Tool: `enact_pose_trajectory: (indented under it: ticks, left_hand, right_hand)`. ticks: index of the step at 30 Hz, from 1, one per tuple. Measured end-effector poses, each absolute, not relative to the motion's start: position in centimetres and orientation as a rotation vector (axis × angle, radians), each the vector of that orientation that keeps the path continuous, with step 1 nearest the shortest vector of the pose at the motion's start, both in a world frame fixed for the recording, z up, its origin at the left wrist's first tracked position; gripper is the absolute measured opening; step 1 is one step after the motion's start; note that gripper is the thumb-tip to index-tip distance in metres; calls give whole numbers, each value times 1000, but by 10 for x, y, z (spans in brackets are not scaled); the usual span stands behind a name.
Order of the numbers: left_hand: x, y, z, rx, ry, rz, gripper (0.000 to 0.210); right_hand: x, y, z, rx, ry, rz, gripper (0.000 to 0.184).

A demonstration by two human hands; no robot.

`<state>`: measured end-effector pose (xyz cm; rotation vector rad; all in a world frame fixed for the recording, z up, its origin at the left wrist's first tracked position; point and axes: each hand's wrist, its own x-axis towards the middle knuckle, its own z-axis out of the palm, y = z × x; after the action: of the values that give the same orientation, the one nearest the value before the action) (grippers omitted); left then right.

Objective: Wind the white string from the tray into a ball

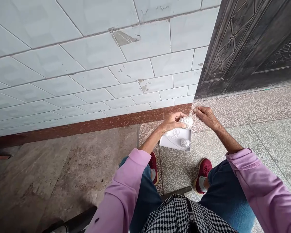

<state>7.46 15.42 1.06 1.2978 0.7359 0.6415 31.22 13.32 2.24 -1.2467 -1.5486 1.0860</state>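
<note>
My left hand (172,123) is closed around a ball of white string (186,121), held above a shallow white box (175,147). To its right, my right hand (205,116) pinches a thin strand of the white string (191,112) near the ball, thumb and finger pressed together. Inside the box sits a smaller ball of white string (185,143), and loose loops of string (174,134) lie beside it. My left hand and the ball hide the box's far edge in part.
A white tiled wall (87,64) with a red-brown base strip (99,121) rises in front. At the right stands a dark patterned metal door (252,48). My red shoes (205,168) rest on the speckled floor (232,142), either side of the box.
</note>
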Motion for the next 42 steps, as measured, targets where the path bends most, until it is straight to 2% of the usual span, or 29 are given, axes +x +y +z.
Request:
enact_pose_trajectory:
  ticks: [7, 12, 15, 20, 24, 27, 33, 37, 42]
  left_hand:
    - [83, 155, 21, 967, 696, 863, 63]
    - [82, 166, 16, 1003, 891, 1026, 56]
    - [80, 173, 11, 1142, 994, 1075, 53]
    - [77, 172, 6, 1316, 883, 846, 52]
    - [77, 160, 10, 1334, 712, 612, 49]
    - [77, 153, 17, 1292, 664, 578, 51]
    - [78, 152, 26, 1069, 694, 764, 57]
    - [84, 159, 24, 1005, 787, 930, 51]
    - [99, 183, 0, 982, 961, 1040, 47]
  right_hand:
    - [299, 126, 0, -1267, -1733, 1209, 53]
    - [277, 116, 9, -1204, -1920, 1253, 43]
    - [275, 112, 24, -1170, -1927, 1213, 46]
    - [295, 116, 41, -1205, -1703, 1084, 53]
    - [313, 124, 35, -1256, -1600, 1012, 56]
    - [316, 128, 27, -1271, -1558, 1028, 55]
    - [296, 125, 15, -1275, -1696, 1174, 50]
    - [289, 123, 13, -1344, -1859, 1142, 45]
    - [288, 127, 17, -1329, -1981, 1129, 55]
